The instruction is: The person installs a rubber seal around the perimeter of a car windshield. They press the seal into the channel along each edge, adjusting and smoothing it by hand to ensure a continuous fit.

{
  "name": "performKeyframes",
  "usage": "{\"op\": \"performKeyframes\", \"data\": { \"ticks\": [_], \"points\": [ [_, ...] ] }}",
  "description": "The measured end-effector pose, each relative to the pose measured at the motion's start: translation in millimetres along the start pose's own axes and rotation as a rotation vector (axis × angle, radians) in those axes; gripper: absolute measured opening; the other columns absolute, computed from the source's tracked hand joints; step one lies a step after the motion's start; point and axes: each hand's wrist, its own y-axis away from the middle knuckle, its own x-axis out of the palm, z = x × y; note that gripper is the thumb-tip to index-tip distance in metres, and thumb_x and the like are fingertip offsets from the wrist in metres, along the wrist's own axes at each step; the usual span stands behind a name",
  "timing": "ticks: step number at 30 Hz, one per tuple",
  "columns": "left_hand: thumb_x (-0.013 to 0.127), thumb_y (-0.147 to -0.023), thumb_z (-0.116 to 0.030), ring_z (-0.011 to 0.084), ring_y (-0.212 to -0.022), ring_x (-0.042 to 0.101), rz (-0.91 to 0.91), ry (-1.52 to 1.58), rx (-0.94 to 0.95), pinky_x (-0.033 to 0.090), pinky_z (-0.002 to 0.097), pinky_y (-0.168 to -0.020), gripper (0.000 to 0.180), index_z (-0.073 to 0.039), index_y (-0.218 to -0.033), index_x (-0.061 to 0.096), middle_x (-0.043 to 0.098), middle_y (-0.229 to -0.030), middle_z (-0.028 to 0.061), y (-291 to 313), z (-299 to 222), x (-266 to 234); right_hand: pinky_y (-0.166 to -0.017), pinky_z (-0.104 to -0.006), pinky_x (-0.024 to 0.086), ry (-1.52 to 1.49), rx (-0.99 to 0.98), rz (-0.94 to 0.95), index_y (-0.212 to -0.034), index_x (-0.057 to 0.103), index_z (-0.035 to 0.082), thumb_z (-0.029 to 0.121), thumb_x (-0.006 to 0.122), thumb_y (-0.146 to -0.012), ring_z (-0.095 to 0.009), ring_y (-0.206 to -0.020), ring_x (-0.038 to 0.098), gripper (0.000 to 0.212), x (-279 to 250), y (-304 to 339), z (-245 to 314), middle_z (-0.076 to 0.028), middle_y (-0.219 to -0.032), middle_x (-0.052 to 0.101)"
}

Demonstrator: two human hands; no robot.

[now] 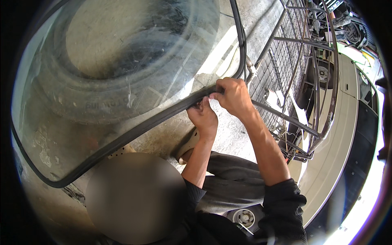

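A black rubber seal point(147, 122) runs along the edge of a large clear glass pane point(45, 143) with rounded corners. My left hand point(204, 119) is closed at the near edge of the pane, its thumb pressed up against the seal and its other fingers curled. Just right of it, my right hand point(233, 96) pinches the same seal near the pane's right corner, fingers over the top and thumb at the near side. The two thumbs are close together. Some fingertips are hidden behind the seal and the hands.
A large tyre point(122, 110) lies beneath the glass. To the right stands a rusty metal frame with wire mesh point(273, 67). Beyond it is a beige vehicle body panel point(341, 134). A small white-hubbed wheel point(244, 217) is by my legs. A blurred round patch covers the lower left.
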Motion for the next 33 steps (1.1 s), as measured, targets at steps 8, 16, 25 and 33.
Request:
{"op": "performKeyframes", "data": {
  "ticks": [8, 16, 25, 33],
  "points": [
    [0.051, -0.089, 0.005, 0.0164, -0.087, 0.059, 0.024, -0.071, -0.04, 0.052, 0.0303, -0.083, 0.022, 0.006, -0.109, 0.044, 0.058, -0.097, 0.0125, -1, 1, -4, -0.066, -0.0421, 0.047, 0.08, 0.095, 0.03, -0.07, 0.06, 0.002, 0.02, 0.074, -0.067, -0.034, -0.067, 0.061, 0.022, 2, 2, 3, -0.014, -0.067, 0.06],
    [0.047, -0.092, 0.0, 0.0239, -0.105, 0.055, 0.081, 0.082, -0.011, 0.048, 0.0356, -0.09, 0.035, 0.009, -0.121, 0.031, 0.052, -0.114, 0.02, -1, 1, -1, -0.059, -0.038, 0.048, -0.165, -0.152, 0.092, -0.073, 0.063, 0.002, 0.019, 0.077, -0.066, -0.031, -0.062, 0.061, 0.023, -12, -11, -37, -0.013, -0.067, 0.063],
    [0.046, -0.093, -0.002, 0.0263, -0.101, 0.058, -0.011, 0.072, -0.071, 0.051, 0.036, -0.087, 0.033, 0.01, -0.12, 0.03, 0.051, -0.113, 0.0244, 3, -9, 2, -0.063, -0.0351, 0.044, -0.036, -0.299, -0.103, -0.077, 0.064, 0.003, 0.014, 0.078, -0.064, -0.026, -0.067, 0.061, 0.022, -1, 7, -21, -0.008, -0.072, 0.063],
    [0.051, -0.092, -0.004, 0.0219, -0.1, 0.057, -0.04, 0.08, 0.101, 0.045, 0.0321, -0.091, 0.036, 0.01, -0.121, 0.034, 0.053, -0.11, 0.0206, 1, 1, 2, -0.07, -0.0335, 0.042, -0.061, -0.265, -0.125, -0.08, 0.068, 0.007, 0.014, 0.077, -0.065, -0.023, -0.071, 0.06, 0.019, -1, 9, -29, -0.005, -0.075, 0.063]
  ]
}}
